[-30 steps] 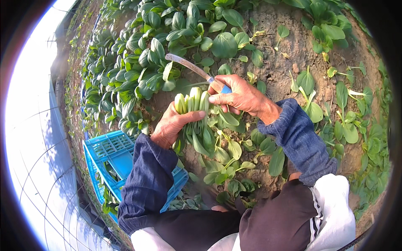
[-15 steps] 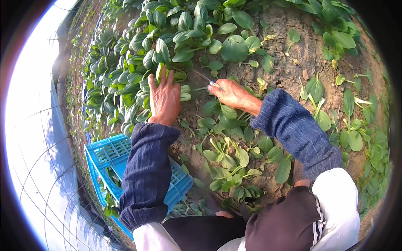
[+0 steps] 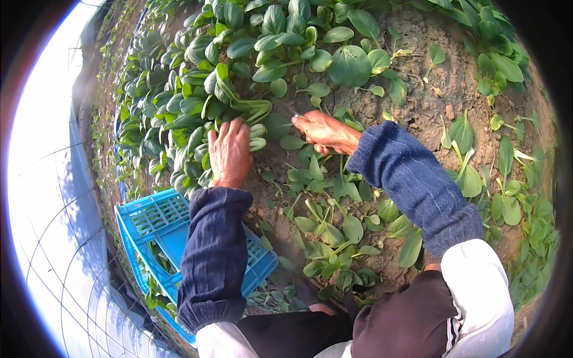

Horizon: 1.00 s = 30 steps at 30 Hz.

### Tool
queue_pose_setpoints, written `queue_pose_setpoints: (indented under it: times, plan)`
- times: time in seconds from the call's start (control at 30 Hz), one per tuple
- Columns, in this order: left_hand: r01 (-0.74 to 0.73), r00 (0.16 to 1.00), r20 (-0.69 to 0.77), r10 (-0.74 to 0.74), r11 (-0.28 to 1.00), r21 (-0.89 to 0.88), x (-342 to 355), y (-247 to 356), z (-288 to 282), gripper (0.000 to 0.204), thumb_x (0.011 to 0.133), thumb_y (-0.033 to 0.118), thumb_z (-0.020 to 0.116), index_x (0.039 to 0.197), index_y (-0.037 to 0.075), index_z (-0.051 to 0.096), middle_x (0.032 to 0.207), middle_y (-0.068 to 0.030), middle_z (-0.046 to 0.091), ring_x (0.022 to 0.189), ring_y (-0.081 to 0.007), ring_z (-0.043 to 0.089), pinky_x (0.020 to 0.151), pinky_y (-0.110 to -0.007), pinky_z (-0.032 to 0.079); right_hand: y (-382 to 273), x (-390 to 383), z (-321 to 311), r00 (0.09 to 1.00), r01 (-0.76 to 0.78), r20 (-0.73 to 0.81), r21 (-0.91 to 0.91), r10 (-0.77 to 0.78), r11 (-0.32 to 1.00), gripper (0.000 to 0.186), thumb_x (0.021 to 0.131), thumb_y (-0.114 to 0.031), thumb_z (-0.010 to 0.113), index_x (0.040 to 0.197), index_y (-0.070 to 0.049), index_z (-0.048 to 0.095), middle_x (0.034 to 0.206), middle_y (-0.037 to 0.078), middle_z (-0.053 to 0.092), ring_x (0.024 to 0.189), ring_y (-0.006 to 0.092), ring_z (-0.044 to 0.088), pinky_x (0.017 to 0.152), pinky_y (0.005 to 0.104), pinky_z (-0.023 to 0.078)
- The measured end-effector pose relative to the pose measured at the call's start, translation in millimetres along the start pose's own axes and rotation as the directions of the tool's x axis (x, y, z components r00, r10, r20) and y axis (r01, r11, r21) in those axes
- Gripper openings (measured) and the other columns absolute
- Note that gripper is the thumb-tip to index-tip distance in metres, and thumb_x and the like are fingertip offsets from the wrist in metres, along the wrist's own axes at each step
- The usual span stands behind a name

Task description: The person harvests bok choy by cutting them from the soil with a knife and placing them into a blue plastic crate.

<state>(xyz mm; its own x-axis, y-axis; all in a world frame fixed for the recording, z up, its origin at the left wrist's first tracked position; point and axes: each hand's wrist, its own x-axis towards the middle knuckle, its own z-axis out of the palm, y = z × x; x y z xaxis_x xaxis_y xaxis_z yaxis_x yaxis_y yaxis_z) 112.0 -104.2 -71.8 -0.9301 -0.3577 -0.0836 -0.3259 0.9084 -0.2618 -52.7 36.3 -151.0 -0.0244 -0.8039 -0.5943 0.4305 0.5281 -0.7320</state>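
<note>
My left hand (image 3: 231, 154) is closed, its bent fingers over the pale stem ends of bok choy heads (image 3: 256, 143) at the edge of the dense rows. Just beyond its fingertips lies another bok choy (image 3: 255, 109), tilted over with its pale green stems toward the right. My right hand (image 3: 328, 132) is wrapped round a small knife (image 3: 289, 110). The thin blade, partly blurred, points left and away from me, close to that plant's stem end. Part of the handle is hidden in my fist.
Left of my knees, a blue plastic crate (image 3: 173, 238) with leafy greens inside stands partly under my left forearm. Loose leaves (image 3: 334, 232) litter the brown soil (image 3: 412, 107). Standing bok choy (image 3: 179, 104) fills the far left; pale sheeting with a wire grid (image 3: 54, 227) borders the bed.
My left hand has drawn slightly nearer me and its fingers have curled in. The bok choy beyond it now lies exposed. The right hand with the knife has shifted slightly left.
</note>
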Motion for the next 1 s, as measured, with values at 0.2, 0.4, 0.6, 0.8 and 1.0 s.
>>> queue_pose_setpoints:
  times: [0.2,0.4,0.6,0.8,1.0]
  plan:
    - [0.040,0.999,0.016,-0.039,0.997,-0.073,3,-1,-9,0.038,0.062,0.009,0.076,0.097,0.006,0.062,0.110,-0.0064,0.061,0.105,-0.0262,0.055,0.086,-0.042,0.040,-4,-5,8,0.999,-0.039,0.018,-0.150,0.042,0.988,0.036,0.103,-0.037,0.039,0.081,-0.009,0.039,0.062,-0.002,0.037,0.042,0.0068,0.037,0.035,0.0244,0.031]
    - [0.222,0.970,0.054,-0.235,0.786,-0.577,3,-1,-52,0.024,0.070,0.008,0.069,0.094,0.001,0.067,0.085,-0.0127,0.068,0.078,-0.0281,0.066,0.072,-0.038,0.049,16,-45,-7,0.983,-0.034,0.182,-0.023,0.037,0.999,0.034,0.101,-0.040,0.047,0.088,-0.009,0.047,0.062,-0.003,0.044,0.040,0.0049,0.041,0.032,0.0208,0.032]
    - [0.544,0.822,0.567,-0.046,-0.229,-0.807,-8,11,-110,0.046,0.072,-0.004,0.069,0.117,0.000,0.059,0.103,-0.0084,0.067,0.090,-0.0196,0.066,0.083,-0.034,0.054,-1,-83,-24,0.843,0.532,-0.152,0.377,-0.516,0.758,0.034,0.087,-0.031,0.074,0.105,-0.007,0.058,0.075,-0.003,0.055,0.048,0.0020,0.049,0.036,0.0177,0.034]
    - [0.565,0.822,0.569,-0.020,-0.097,-0.820,-6,44,-116,0.033,0.074,0.002,0.069,0.106,0.000,0.065,0.100,-0.0067,0.068,0.087,-0.0166,0.065,0.081,-0.030,0.052,-15,-112,-36,0.859,0.509,-0.065,0.208,-0.507,0.836,0.029,0.083,-0.024,0.077,0.100,-0.005,0.063,0.077,-0.002,0.059,0.060,0.0025,0.053,0.042,0.0181,0.035]
    - [0.236,0.967,0.254,-0.015,0.421,-0.876,3,56,-149,0.052,0.071,0.006,0.069,0.122,0.001,0.062,0.106,-0.0072,0.067,0.095,-0.0141,0.061,0.087,-0.029,0.048,-15,-117,-39,0.718,0.600,-0.215,-0.291,-0.662,0.745,0.028,0.079,-0.024,0.078,0.088,-0.002,0.063,0.073,-0.001,0.055,0.068,0.0067,0.048,0.063,0.0271,0.043]
